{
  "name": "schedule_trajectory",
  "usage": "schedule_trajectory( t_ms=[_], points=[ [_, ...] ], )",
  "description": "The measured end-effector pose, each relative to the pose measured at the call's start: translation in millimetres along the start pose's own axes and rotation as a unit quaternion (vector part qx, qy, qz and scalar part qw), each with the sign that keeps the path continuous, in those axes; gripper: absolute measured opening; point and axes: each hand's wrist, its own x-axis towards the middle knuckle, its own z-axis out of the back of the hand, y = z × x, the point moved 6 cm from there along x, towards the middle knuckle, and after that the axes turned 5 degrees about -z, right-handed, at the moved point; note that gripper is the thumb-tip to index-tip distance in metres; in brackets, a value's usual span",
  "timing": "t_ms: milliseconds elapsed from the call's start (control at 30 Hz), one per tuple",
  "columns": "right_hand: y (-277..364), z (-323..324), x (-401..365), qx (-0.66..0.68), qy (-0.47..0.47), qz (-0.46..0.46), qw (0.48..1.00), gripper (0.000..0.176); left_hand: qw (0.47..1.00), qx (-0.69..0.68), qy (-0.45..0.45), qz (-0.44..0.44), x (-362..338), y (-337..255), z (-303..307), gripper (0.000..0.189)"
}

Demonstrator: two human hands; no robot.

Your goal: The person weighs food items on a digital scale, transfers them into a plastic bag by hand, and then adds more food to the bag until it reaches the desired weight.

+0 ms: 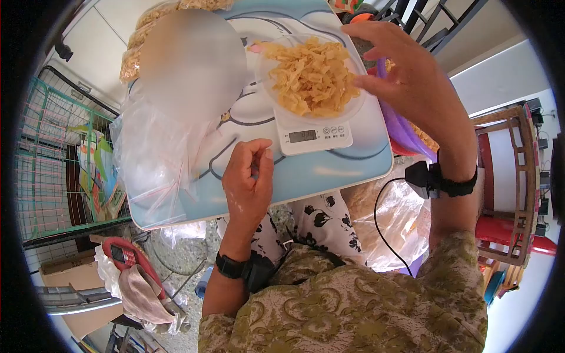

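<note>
A clear round bowl point(265, 88) heaped with thin yellow dried flakes point(312, 76) sits on a white digital kitchen scale point(338, 140). The scale's display is lit with digits. My right hand point(400, 67) reaches over the bowl's right side, fingers spread and holding nothing, the thumb tip right at the edge of the flakes. In front of the scale, on its left, my left hand point(250, 176) is closed in a loose fist at the table's near side, with nothing showing in it. Clear plastic bags point(153, 159) lie to its left.
The blue-and-white patterned table point(329, 173) carries filled bags of flakes point(130, 62) along its far left edge. A purple basin point(406, 132) with more flakes stands beyond the right edge. A green wire rack point(50, 159) is at left; clear plastic sheeting point(391, 217) lies beside my lap.
</note>
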Motion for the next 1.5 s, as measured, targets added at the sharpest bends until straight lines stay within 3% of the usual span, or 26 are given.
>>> schedule_trajectory(
  t_ms=[100,167,200,267,367,500,667,767,1500],
  points=[
    [-21,4,-24,0.066,-0.071,-0.079,0.992,0.038,1.0,0.007,0.0,0.003,0,-1,0,0.012],
    [-45,-3,-50,0.126,-0.155,-0.185,0.962,0.029,1.0,0.012,0.004,0.01,1,-3,0,0.012],
    [-51,-15,-62,0.128,-0.155,-0.187,0.962,0.029,1.0,0.009,0.004,0.017,1,-3,0,0.012],
    [-78,-49,-95,0.239,-0.147,-0.321,0.905,0.024,1.0,0.009,0.007,0.025,1,-2,-1,0.012],
    [-87,-88,-130,0.308,-0.138,-0.385,0.859,0.02,1.0,0.02,0.01,0.016,0,1,-1,0.012],
    [-96,-118,-151,0.312,-0.149,-0.39,0.853,0.019,1.0,0.01,0.003,0.019,0,0,-1,0.013],
    [-93,-121,-153,0.293,-0.236,-0.371,0.849,0.018,0.999,0.042,0.001,0.016,0,0,-1,0.013],
    [-94,-123,-154,0.245,-0.238,-0.34,0.876,0.018,0.999,0.044,-0.004,0.002,1,-1,-1,0.013],
    [-87,-117,-148,0.182,-0.229,-0.314,0.903,0.012,0.998,0.055,0.004,0.024,2,-4,-2,0.013]
  ],
)
